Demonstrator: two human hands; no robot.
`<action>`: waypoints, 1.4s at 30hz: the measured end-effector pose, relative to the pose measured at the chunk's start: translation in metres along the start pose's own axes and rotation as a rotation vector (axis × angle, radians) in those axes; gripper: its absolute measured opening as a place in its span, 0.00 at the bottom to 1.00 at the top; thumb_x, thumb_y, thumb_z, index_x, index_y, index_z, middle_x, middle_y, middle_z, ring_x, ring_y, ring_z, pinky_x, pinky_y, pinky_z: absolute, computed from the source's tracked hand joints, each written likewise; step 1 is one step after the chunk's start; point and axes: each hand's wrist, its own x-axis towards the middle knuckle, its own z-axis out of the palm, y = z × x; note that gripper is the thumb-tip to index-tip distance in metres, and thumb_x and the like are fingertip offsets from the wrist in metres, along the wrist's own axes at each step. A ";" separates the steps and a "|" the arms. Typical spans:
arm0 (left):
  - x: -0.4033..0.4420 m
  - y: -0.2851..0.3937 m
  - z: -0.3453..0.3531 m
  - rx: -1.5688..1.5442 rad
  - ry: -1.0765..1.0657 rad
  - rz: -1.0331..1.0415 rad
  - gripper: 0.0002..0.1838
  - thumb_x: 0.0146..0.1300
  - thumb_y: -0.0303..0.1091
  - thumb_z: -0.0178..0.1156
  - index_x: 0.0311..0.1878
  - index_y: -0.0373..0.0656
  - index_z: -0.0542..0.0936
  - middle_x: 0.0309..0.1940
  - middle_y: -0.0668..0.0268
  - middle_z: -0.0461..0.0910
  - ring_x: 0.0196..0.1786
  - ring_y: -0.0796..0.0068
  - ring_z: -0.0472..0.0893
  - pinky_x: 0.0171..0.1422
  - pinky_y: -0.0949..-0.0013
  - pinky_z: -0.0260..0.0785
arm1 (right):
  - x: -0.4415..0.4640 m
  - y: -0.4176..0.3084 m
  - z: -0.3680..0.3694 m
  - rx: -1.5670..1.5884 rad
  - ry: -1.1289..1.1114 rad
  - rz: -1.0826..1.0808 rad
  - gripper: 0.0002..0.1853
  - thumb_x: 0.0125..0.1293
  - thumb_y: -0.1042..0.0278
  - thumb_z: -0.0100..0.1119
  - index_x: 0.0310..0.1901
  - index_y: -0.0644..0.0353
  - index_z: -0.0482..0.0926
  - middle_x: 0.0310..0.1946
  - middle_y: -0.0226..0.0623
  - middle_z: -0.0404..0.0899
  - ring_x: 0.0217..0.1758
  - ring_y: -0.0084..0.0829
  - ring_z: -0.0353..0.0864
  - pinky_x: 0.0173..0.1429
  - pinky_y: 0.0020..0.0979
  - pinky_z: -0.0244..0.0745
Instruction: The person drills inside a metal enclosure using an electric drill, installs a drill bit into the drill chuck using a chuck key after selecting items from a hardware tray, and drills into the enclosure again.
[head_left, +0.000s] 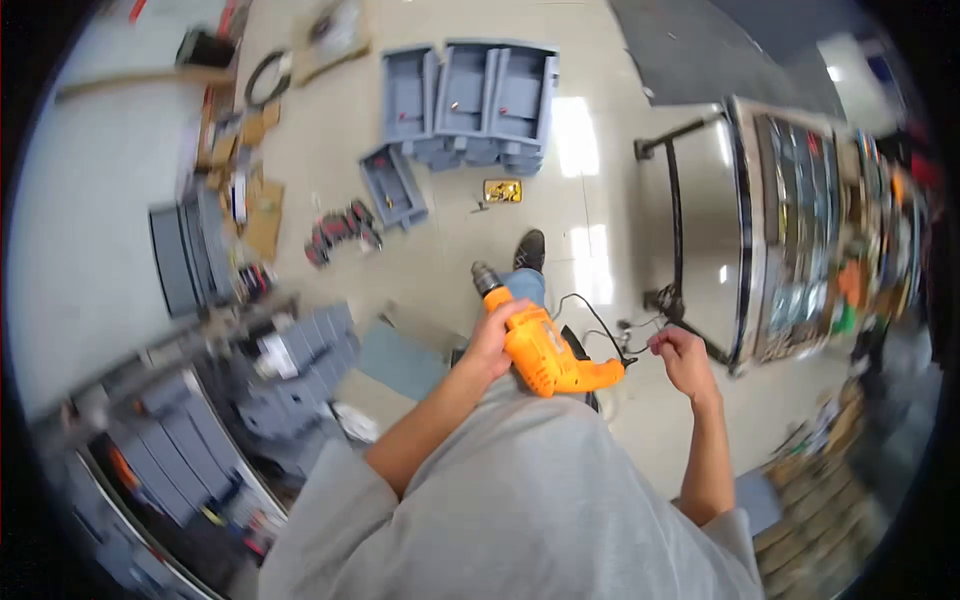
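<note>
An orange corded power drill [545, 345] lies across my lap, its dark chuck pointing up and to the left. My left hand [491, 338] is wrapped around the drill's body just behind the chuck. To the right of the drill's handle, my right hand [684, 362] is closed in a pinch. A thin black power cord [603, 325] leaves the handle end, and part of it reaches my right fingertips. Blur hides the finer detail there.
Grey plastic bins [468, 90] stand on the floor ahead, with a single bin [393, 187] nearer. Close by are a small yellow box [503, 191] and red-black power tools [342, 232]. A wheeled rack [742, 240] stands right; grey bins [300, 350] crowd the left.
</note>
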 end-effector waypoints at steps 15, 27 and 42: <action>0.019 0.027 -0.067 0.412 0.033 -0.243 0.18 0.65 0.42 0.60 0.51 0.39 0.78 0.48 0.56 0.83 0.53 0.56 0.82 0.63 0.51 0.74 | -0.134 0.057 0.262 0.324 0.853 0.533 0.13 0.65 0.78 0.58 0.50 0.64 0.82 0.41 0.44 0.83 0.43 0.40 0.82 0.49 0.35 0.76; 0.188 0.088 -0.143 0.392 -0.046 0.009 0.18 0.69 0.46 0.57 0.51 0.41 0.77 0.49 0.60 0.83 0.54 0.60 0.82 0.64 0.53 0.74 | 0.062 0.035 0.359 0.777 1.238 0.246 0.20 0.61 0.83 0.57 0.57 0.66 0.78 0.46 0.37 0.81 0.54 0.28 0.78 0.56 0.29 0.73; 0.279 0.048 -0.250 0.911 -0.414 0.152 0.25 0.55 0.29 0.62 0.57 0.30 0.73 0.53 0.48 0.80 0.56 0.56 0.81 0.64 0.54 0.74 | 0.184 0.128 0.412 0.429 0.719 -0.392 0.12 0.60 0.80 0.59 0.46 0.62 0.81 0.39 0.37 0.78 0.40 0.34 0.80 0.48 0.32 0.73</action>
